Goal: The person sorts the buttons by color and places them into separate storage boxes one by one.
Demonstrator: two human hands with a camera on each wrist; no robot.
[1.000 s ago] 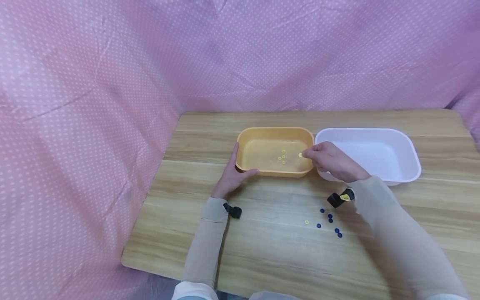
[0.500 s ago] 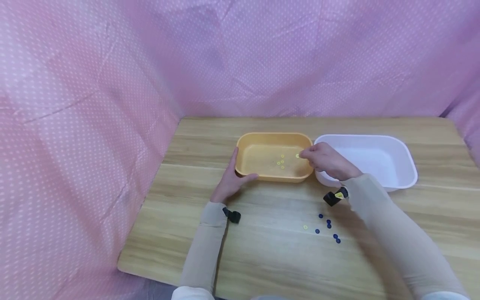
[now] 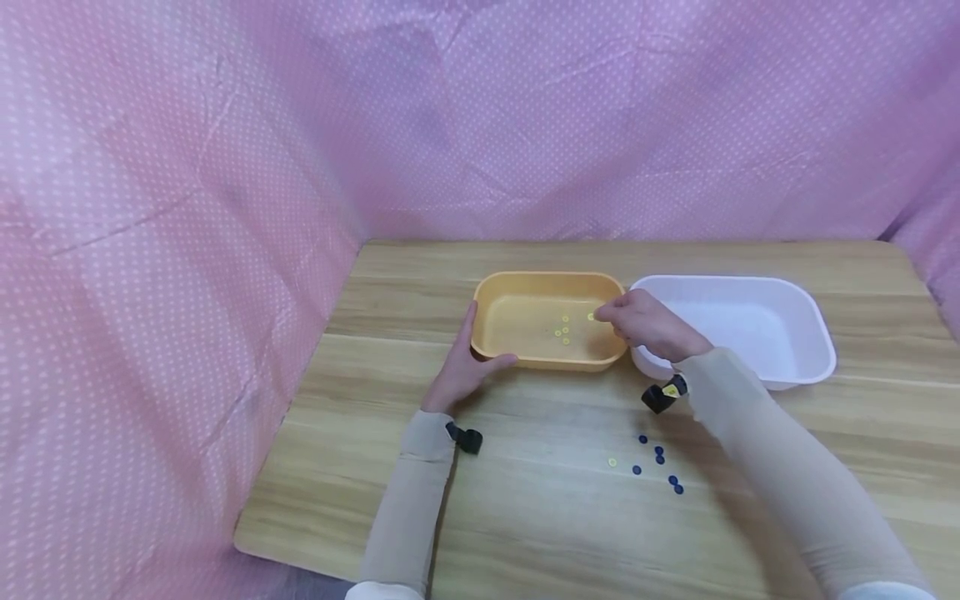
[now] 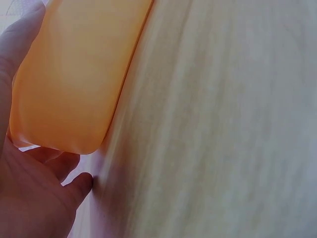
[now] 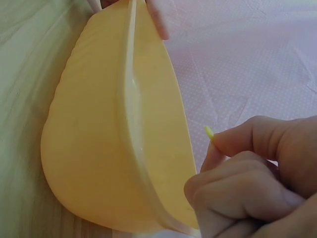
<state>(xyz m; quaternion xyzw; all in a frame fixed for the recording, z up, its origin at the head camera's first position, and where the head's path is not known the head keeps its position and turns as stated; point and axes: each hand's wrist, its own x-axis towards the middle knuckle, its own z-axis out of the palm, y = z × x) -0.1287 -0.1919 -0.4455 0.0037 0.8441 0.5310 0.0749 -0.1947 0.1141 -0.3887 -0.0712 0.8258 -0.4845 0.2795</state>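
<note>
My right hand (image 3: 648,323) pinches a small yellow button (image 5: 209,132) between thumb and forefinger, over the right end of the yellow basin (image 3: 551,363). Its other fingers are curled in. Several yellow buttons (image 3: 566,330) lie on the basin floor. At the basin's left end, my left hand (image 3: 457,371) holds the near left corner, with the thumb along the front side and fingers along the end wall. Below the basin, a single yellow button (image 3: 612,462) and several dark blue buttons (image 3: 659,451) lie on the table.
A white basin (image 3: 776,382) stands right beside the yellow one, partly behind the right hand. Both rest on a wooden table (image 3: 337,442). A pink dotted cloth (image 3: 480,117) hangs behind and to the left of it.
My right hand has moved slightly left over the yellow basin with the button still pinched. My left hand stays on the basin. The head view has tilted up, shifting the scene downward.
</note>
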